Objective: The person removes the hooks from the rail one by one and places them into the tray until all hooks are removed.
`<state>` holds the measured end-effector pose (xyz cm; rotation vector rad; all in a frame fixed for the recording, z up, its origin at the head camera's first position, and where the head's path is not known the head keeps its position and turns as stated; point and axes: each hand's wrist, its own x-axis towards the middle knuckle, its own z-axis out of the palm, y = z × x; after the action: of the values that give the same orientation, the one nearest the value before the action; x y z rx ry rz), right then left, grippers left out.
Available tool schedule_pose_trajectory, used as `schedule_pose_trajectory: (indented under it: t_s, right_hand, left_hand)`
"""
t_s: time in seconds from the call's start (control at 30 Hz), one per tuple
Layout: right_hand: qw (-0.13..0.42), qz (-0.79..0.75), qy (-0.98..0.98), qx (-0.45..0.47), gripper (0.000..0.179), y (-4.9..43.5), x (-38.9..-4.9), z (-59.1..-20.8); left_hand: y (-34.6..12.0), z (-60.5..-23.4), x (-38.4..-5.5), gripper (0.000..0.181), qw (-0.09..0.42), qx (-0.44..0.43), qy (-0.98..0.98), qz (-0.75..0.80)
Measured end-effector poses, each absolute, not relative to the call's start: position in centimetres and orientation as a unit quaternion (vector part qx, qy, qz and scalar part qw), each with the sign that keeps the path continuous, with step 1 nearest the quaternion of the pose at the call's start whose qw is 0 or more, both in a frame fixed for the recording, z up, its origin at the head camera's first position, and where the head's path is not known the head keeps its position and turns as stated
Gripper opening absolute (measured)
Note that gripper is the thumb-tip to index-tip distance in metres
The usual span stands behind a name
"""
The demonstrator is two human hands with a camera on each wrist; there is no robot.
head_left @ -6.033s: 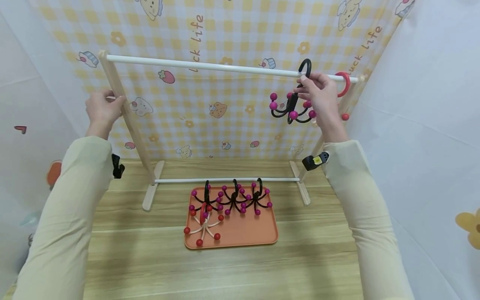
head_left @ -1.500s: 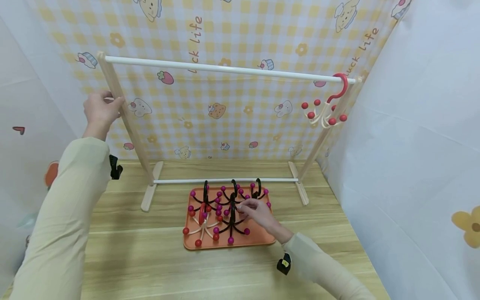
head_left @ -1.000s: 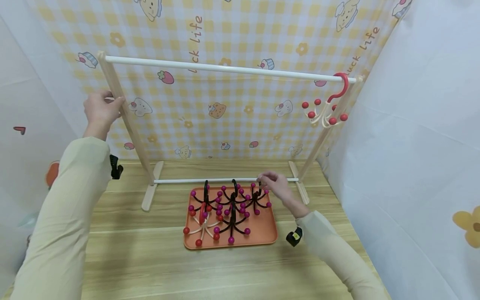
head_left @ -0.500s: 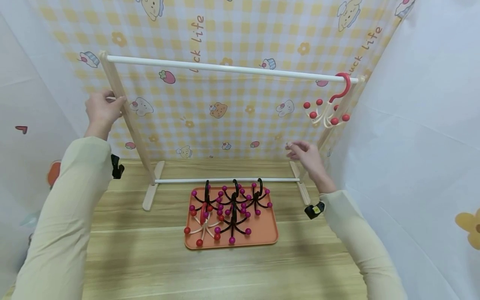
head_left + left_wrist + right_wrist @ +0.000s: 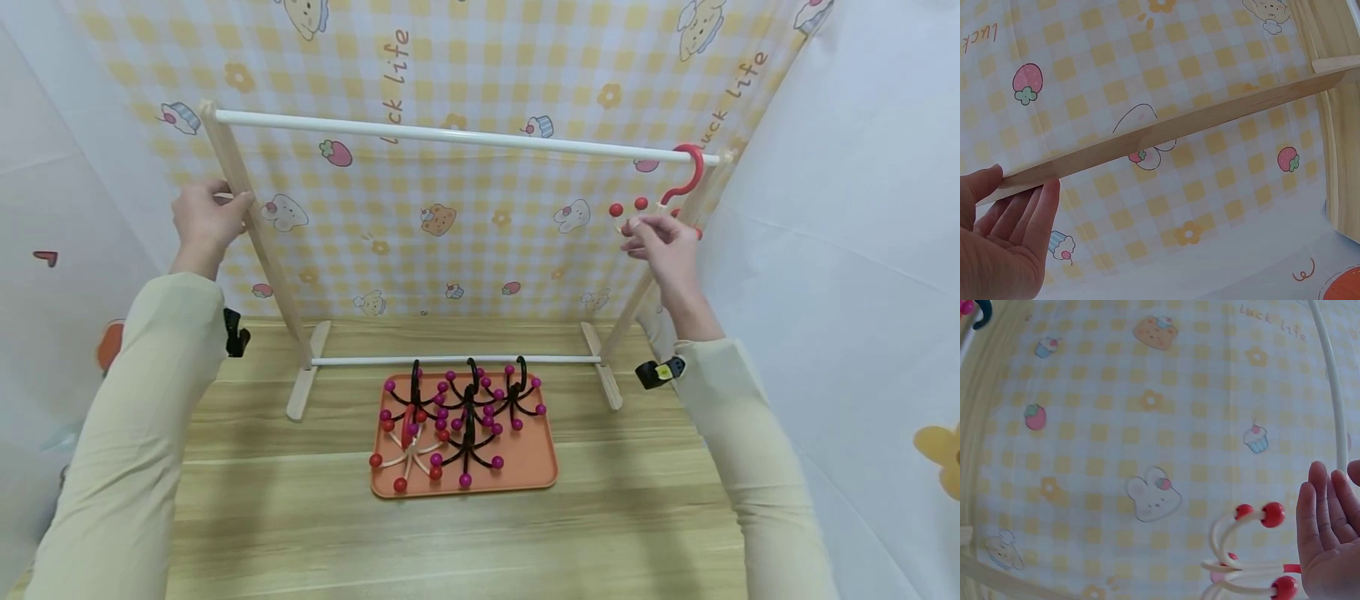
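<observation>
My left hand grips the left wooden post of a rack, thumb on one side and fingers on the other; the left wrist view shows this hand too. A head massager with a red hook and cream prongs hangs from the white top bar at its right end. My right hand is up beside it, overlapping its lower prongs in the head view. In the right wrist view the right hand's fingers extend fairly straight, next to the massager's red-tipped prongs.
On the wooden table, an orange tray bears several black head massagers with magenta balls and a red-hooked cream one. A lower white bar runs behind the tray between the rack's feet. A checked cloth hangs behind.
A black massager, earlier in my right hand at the top bar, now lies on the tray. The right hand has let go and risen to the hanging red-hooked one. My left hand stays on the post.
</observation>
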<state>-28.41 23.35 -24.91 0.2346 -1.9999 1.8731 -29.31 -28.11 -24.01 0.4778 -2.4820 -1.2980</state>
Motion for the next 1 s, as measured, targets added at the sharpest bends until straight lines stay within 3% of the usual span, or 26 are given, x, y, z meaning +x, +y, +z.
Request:
schedule_pose_trajectory:
  t_s: [0.67, 1.0]
  right_hand:
    - [0.291, 0.68, -0.671, -0.048, 0.019, 27.4, -29.5, -21.2]
    - [0.189, 0.682, -0.704, -0.063, 0.05, 27.5, -30.4, -21.1]
  left_hand:
    - [-28.1, -24.0, -29.3, 0.052, 0.155, 0.16, -0.866, -0.447]
    - [-27.9, -23.9, -29.0, 0.052, 0.153, 0.167, -0.865, -0.448]
